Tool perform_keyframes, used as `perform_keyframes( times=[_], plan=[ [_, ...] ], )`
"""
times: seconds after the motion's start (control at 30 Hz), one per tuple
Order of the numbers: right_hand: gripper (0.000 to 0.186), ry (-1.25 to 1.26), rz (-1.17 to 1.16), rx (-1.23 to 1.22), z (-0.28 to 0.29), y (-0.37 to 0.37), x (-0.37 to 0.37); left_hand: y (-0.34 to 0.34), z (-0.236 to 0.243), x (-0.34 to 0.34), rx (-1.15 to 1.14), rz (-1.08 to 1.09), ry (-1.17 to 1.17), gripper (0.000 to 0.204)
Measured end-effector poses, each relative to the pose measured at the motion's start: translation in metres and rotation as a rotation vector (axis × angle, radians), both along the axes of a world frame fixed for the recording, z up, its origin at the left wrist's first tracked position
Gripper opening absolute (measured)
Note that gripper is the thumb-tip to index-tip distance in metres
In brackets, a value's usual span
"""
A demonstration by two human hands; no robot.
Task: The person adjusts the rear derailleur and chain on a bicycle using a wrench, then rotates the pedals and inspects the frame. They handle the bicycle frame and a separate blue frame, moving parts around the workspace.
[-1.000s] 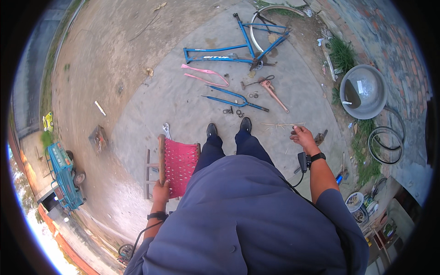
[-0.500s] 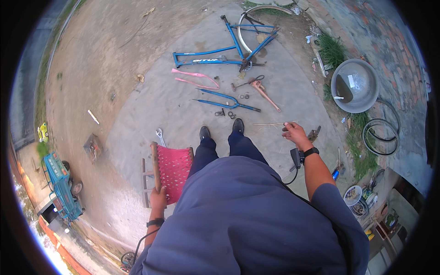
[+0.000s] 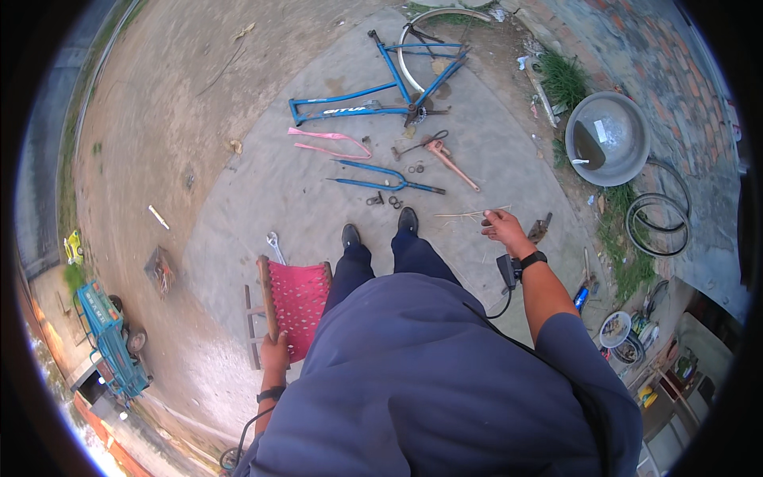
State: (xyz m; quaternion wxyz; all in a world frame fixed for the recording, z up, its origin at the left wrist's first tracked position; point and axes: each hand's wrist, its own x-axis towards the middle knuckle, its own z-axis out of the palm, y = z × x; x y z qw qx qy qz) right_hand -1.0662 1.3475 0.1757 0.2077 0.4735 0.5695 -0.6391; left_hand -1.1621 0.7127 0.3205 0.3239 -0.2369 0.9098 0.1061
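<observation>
My left hand [image 3: 274,352] is closed around the wooden side bar of a small folding stool [image 3: 298,306] with a red woven seat. The stool hangs beside my left leg. On the other side, my right hand [image 3: 502,227] is held out in front with its fingers apart and loosely bent, and I see nothing in it. Beyond its fingertips a thin straw-like stick [image 3: 461,214] appears to lie on the concrete. Ahead of my shoes are a blue bicycle fork [image 3: 393,180], a pipe wrench [image 3: 451,165] with a reddish handle and a pink strip [image 3: 330,148].
A blue bicycle frame [image 3: 389,110] lies farther off beside a pale wheel rim [image 3: 405,60]. An adjustable wrench [image 3: 275,247] is near the stool. At the right stand a metal basin [image 3: 636,139] and bicycle tyres [image 3: 658,226]. A blue three-wheeled cart [image 3: 111,342] is far left.
The view has swung slightly, so the ground things sit a little differently in the picture. My left hand keeps its hold on the stool, and my right hand stays held out.
</observation>
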Motion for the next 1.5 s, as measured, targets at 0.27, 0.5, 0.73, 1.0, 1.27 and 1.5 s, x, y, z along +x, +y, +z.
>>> perform_keyframes(
  times=[0.27,0.5,0.73,1.0,1.27,1.5],
  plan=[
    [0.038,-0.019,-0.008,-0.018,-0.001,0.001,0.0,-0.003,-0.004,0.002,0.013,0.006,0.012,0.047],
    [0.037,-0.02,0.013,0.007,-0.002,0.002,0.0,-0.003,-0.004,0.005,0.007,0.019,0.01,0.047],
    [0.039,-0.064,0.037,0.018,-0.004,0.004,-0.006,-0.014,-0.014,0.008,-0.001,0.039,0.001,0.048],
    [0.04,-0.148,0.106,0.077,-0.017,0.002,-0.02,-0.028,-0.032,0.0,-0.037,-0.107,-0.144,0.047],
    [0.045,-0.01,0.662,0.369,-0.036,-0.001,-0.063,-0.059,-0.081,-0.007,-0.014,-0.392,-0.368,0.041],
    [0.053,-0.149,0.408,0.173,-0.026,-0.066,-0.19,-0.05,-0.134,-0.004,0.149,-0.256,-0.672,0.035]
  ],
)
